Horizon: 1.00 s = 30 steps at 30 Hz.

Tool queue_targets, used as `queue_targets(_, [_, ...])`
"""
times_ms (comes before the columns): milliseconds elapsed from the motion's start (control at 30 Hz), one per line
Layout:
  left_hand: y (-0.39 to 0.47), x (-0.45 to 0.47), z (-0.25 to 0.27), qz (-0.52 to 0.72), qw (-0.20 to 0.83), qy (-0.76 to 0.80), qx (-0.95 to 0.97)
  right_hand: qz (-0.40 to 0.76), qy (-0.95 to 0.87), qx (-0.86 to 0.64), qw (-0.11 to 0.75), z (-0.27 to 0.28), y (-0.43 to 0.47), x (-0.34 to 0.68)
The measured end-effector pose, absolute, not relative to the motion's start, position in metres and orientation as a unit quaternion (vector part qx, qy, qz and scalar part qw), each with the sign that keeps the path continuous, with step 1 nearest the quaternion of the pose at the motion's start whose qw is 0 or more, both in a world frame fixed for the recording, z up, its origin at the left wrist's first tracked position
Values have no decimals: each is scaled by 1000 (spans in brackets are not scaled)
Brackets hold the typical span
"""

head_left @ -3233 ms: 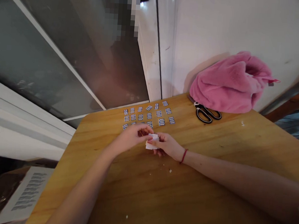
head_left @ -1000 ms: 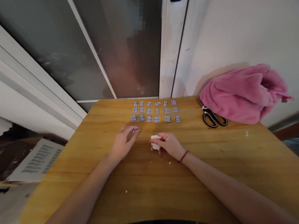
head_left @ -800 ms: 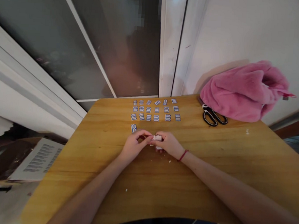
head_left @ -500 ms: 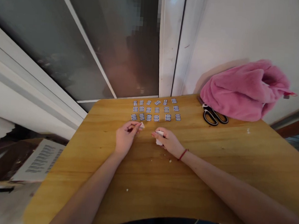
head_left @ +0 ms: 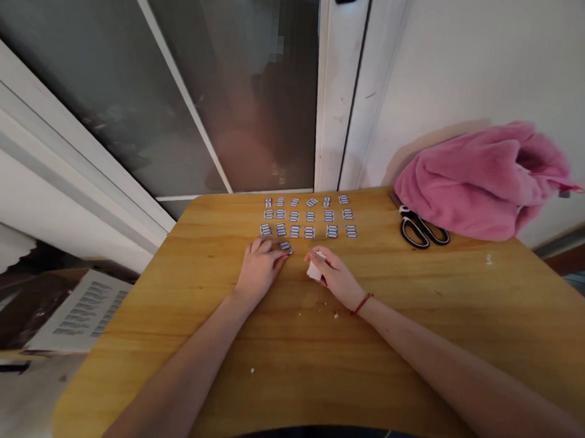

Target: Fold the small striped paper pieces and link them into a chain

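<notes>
Between the thumb and fingers of my left hand is a small printed paper card, its blue-and-white patterned face up, at the tabletop just below the laid-out rows. My right hand is closed around a small stack of white paper cards, held a little to the right of my left hand. Several similar cards lie in three rows beyond both hands; one of them, a patterned card, is in the nearest row. A red cord bracelet circles my right wrist.
Black-handled scissors lie at the back right, partly under a pink plush cloth. White crumbs dot the wooden table. A cardboard box stands left of the table. A glass-panelled door borders the far edge.
My left hand has moved slightly right and down to the table, and its card now shows the patterned face instead of the white one. My right hand still holds the stack.
</notes>
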<state>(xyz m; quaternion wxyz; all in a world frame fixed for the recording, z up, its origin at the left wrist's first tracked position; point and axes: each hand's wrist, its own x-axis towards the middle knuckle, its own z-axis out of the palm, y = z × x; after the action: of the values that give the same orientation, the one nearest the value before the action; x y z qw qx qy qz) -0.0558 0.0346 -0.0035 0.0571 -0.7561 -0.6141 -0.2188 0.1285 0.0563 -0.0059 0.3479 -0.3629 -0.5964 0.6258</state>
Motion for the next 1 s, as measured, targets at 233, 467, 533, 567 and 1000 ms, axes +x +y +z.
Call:
queue_targets(233, [30, -70, 0, -179, 15, -567, -804, 705, -520, -330, 351, -8, 64, 131])
queue_targets(467, [19, -58, 10, -319, -85, -575, -749, 666, -535, -354, 381, -12, 71, 131])
queue_targets(533, [13, -44, 9, -387, -214, -577, -686, 648, -554, -357, 381, -12, 68, 130])
queue_targets(567, [11, -37, 7, -405, -287, -565, -659, 644, -563, -355, 377, -11, 67, 130])
queue_targets(1000, [9, -23, 3, -459, -565, -494, -475, 549, -643, -390, 365, 3, 61, 133])
